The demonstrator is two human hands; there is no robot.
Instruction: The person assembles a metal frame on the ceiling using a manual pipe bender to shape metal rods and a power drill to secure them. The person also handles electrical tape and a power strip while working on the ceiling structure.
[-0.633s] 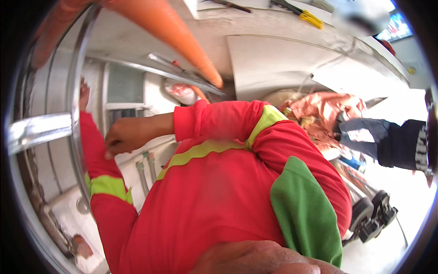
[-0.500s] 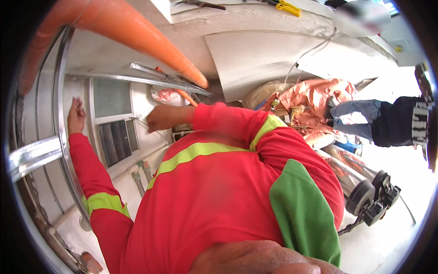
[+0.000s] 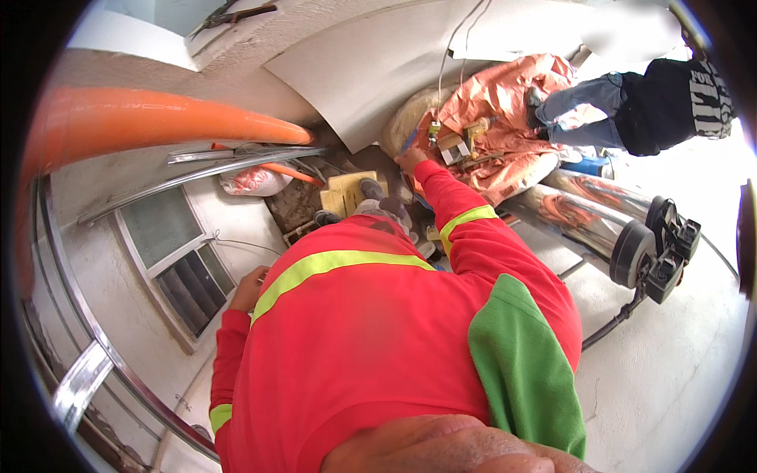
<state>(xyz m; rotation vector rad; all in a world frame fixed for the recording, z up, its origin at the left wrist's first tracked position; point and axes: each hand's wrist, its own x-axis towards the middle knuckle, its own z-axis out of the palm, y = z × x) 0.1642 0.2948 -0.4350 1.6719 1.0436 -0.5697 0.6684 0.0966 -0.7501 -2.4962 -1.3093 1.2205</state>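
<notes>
My left hand (image 3: 249,288) hangs low beside my red shirt, with its fingers loosely bent and partly behind the sleeve and shirt. Nothing shows in it. My right arm stretches forward, and my right hand (image 3: 412,160) is by the near edge of an orange-red tarp (image 3: 505,98). A narrow blue piece (image 3: 409,140) lies just beyond that hand; contact cannot be made out. The right fingers are too small to read. Small boxes (image 3: 453,148) and yellow fittings (image 3: 476,130) rest on the tarp.
A yellow plastic block (image 3: 341,195) is under one of my shoes. On the left are an orange pipe (image 3: 173,122), a metal frame (image 3: 67,272) and a window (image 3: 162,225). Shiny cylinders (image 3: 576,225) lie at right. Another person (image 3: 646,110) stands by the tarp.
My left hand has dropped from beside the metal frame to my side. My right hand has moved from in front of my chest out toward the tarp. The view has tilted and shifted.
</notes>
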